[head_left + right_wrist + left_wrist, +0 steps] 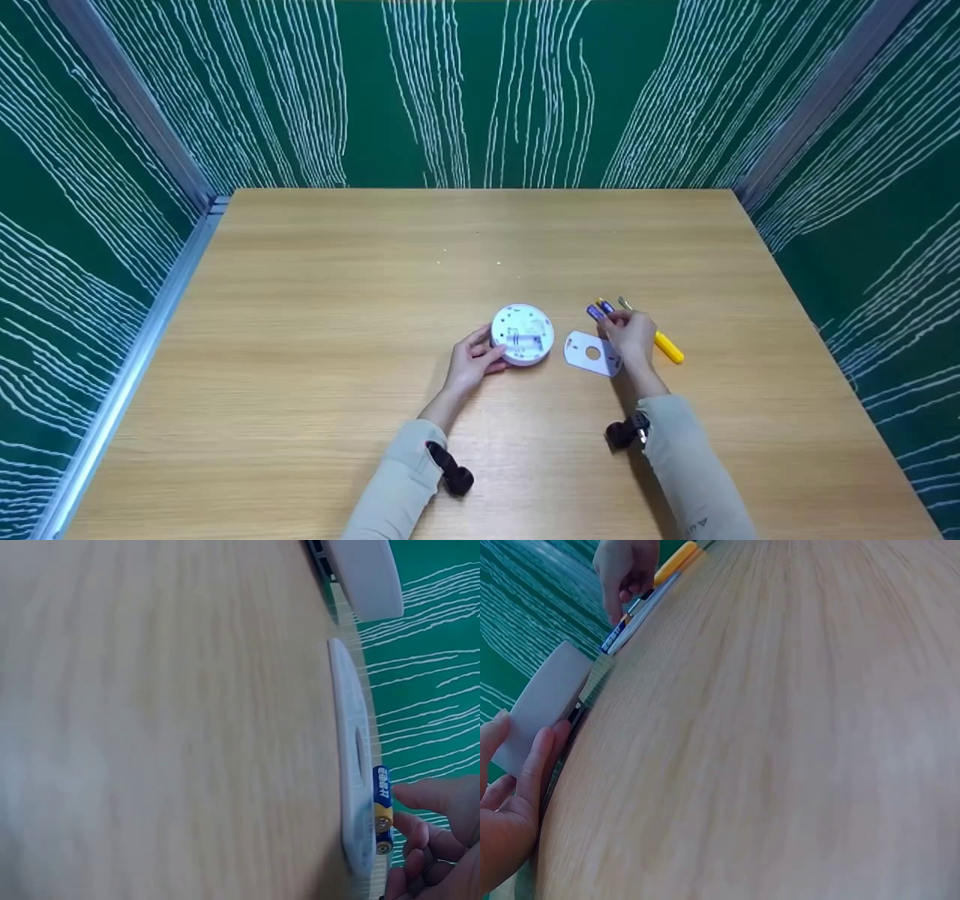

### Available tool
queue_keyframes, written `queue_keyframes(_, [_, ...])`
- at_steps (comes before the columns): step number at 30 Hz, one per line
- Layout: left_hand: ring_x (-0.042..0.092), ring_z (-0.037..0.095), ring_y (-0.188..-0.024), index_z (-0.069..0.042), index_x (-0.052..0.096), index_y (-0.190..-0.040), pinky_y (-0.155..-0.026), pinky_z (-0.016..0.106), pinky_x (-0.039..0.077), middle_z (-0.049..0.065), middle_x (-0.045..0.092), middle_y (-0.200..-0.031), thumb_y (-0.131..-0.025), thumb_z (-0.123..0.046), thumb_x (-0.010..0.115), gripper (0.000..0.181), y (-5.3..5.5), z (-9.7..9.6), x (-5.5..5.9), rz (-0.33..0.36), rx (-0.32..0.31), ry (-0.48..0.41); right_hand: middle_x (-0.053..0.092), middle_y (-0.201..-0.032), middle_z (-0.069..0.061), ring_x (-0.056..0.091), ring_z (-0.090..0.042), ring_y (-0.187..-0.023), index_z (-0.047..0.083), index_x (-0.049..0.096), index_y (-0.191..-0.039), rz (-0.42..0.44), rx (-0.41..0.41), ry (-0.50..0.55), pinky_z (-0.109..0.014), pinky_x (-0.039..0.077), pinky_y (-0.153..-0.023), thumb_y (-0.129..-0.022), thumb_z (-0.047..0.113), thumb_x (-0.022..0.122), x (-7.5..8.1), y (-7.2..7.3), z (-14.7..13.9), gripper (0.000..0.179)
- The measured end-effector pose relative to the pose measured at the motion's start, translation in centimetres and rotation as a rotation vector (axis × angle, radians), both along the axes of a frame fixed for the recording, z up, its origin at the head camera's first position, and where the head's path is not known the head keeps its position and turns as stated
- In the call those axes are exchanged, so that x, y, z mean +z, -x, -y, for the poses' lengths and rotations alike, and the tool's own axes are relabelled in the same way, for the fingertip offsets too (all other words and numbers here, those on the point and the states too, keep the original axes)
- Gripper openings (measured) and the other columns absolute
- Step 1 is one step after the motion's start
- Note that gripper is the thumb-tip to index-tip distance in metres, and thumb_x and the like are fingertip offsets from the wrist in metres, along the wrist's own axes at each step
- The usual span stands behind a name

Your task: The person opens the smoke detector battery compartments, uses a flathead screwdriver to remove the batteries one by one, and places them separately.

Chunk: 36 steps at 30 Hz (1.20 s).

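My left hand (pixel 474 360) grips a round white device (pixel 523 322) by its left rim, thumb on the upper face. Its open battery compartment (pixel 525 343) faces up in the head view. My right hand (pixel 631 334) reaches to two small blue-and-yellow batteries lying side by side. Its thumb and a finger pinch the nearer battery (pixel 382 795) at one end, close to the table. The other battery (pixel 385 843) lies beside it. Below that hand lies a white plate (pixel 581 354) with a round hole, partly covered by the hand.
A screwdriver with a yellow handle (pixel 668 347) lies just right of the right hand, its shaft partly hidden behind the fingers. Small pale specks dot the wooden table (pixel 337 300) farther back. Green walls (pixel 375 97) with white streaks surround the table's back and sides.
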<state>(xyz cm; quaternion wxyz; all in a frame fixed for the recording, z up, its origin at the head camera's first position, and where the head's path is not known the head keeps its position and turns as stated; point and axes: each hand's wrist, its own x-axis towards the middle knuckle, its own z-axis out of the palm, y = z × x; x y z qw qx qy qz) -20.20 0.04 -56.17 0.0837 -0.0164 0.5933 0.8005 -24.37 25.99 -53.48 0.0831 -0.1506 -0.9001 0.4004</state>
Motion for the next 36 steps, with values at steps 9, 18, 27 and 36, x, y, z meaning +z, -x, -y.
queue_keyframes(9, [0.063, 0.021, -0.069, 0.007, 0.038, -0.129, -0.065, 0.033, 0.056, 0.026, 0.06, -0.097, -0.081, 0.004, 0.06, 0.054, 0.1, 0.0, 0.0, 0.021, 0.005, -0.009, 0.056, -0.075, -0.009, 0.046, -0.017, -0.066, -0.004, 0.065, -0.094, 0.009, 0.052, 0.024, -0.017, 0.035, -0.049, -0.079, 0.012, 0.066, 1.0, -1.0, 0.3, 0.022])
queue_keyframes(18, [0.063, 0.02, -0.068, 0.007, 0.038, -0.13, -0.065, 0.033, 0.056, 0.021, 0.062, -0.092, -0.08, 0.003, 0.061, 0.055, 0.1, 0.0, 0.0, 0.033, 0.004, -0.019, 0.057, -0.074, -0.011, 0.05, -0.02, -0.067, -0.007, 0.063, -0.094, -0.026, 0.215, -0.019, -0.02, 0.041, -0.055, -0.075, 0.01, 0.069, 1.3, -2.3, 0.6, 0.026])
queue_keyframes(27, [0.063, 0.02, -0.067, 0.007, 0.038, -0.13, -0.064, 0.032, 0.056, 0.024, 0.061, -0.097, -0.081, 0.004, 0.06, 0.054, 0.1, 0.0, -0.1, 0.021, 0.0, -0.009, 0.055, -0.101, -0.021, 0.05, -0.032, -0.092, -0.006, 0.058, -0.107, 0.042, 0.382, -0.042, -0.042, 0.043, -0.084, -0.072, 0.015, 0.074, 0.9, -3.4, 0.2, 0.044])
queue_keyframes(36, [0.063, 0.019, -0.069, 0.007, 0.038, -0.129, -0.064, 0.031, 0.056, 0.026, 0.056, -0.108, -0.082, 0.004, 0.059, 0.052, 0.1, 0.0, 0.0, 0.006, -0.005, -0.005, 0.049, -0.11, -0.021, 0.042, -0.033, -0.1, -0.003, 0.053, -0.115, 0.062, 0.462, -0.075, -0.046, 0.036, -0.091, -0.063, 0.022, 0.08, 0.5, -3.9, -0.4, 0.064])
